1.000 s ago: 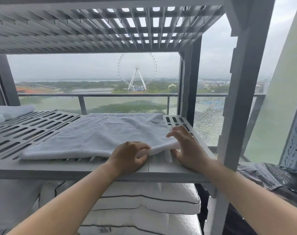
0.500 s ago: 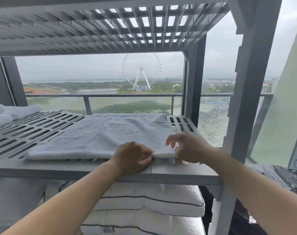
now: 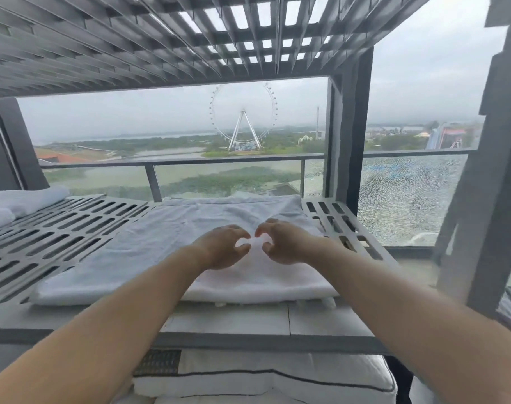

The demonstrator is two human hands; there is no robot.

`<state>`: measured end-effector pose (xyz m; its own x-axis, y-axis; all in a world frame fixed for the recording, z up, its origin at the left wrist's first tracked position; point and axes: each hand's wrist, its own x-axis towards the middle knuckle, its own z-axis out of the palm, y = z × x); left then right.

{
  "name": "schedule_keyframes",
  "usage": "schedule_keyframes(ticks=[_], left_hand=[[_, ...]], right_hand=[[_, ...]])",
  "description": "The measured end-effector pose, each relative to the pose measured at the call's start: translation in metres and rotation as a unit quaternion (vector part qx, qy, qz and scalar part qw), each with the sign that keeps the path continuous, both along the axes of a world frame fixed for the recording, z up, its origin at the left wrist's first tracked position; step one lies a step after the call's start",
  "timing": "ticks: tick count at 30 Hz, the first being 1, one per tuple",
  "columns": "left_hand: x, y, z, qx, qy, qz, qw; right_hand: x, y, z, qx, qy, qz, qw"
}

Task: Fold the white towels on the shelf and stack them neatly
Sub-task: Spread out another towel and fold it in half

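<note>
- Head view: towel (image 3: 166, 246) spread on shelf (image 3: 59, 234), toward right end, front hem just behind front edge; doubled along front, so judged partly folded.
- Left hand (image 3: 222, 247) and right hand (image 3: 289, 243) close together over towel's middle, fingers curled, thumbs opposed, apparently pinching a small raised tuck of cloth between them; grip not fully clear.
- Other towels (image 3: 21, 199) bunched at far left corner, well apart.
- Pillows (image 3: 263, 380) on level below shelf.
- Step judged: mid-fold on this towel; stacking not yet begun.
- Next move calls for: carrying pinched cloth across squarely, matching edges, smoothing flat, then setting on a stack.
</note>
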<state>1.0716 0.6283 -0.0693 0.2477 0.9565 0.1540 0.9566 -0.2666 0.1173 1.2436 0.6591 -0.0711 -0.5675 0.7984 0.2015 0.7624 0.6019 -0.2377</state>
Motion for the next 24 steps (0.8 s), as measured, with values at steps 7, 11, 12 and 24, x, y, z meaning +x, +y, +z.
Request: schedule_keyframes(ticks=[7, 11, 12, 24], left_hand=[[-0.055, 0.023, -0.033, -0.105, 0.063, 0.053, 0.991], [-0.052, 0.036, -0.027, -0.143, 0.094, 0.048, 0.984], [-0.051, 0.045, -0.023, -0.143, 0.103, 0.047, 0.983], [-0.086, 0.093, -0.032, -0.117, 0.104, -0.029, 0.987]], right_hand=[[0.010, 0.048, -0.031, -0.073, -0.136, -0.038, 0.987], [-0.023, 0.065, -0.011, -0.060, -0.134, -0.055, 0.988], [-0.034, 0.069, -0.006, -0.046, -0.134, -0.050, 0.989], [-0.055, 0.087, -0.033, -0.082, -0.185, -0.104, 0.974]])
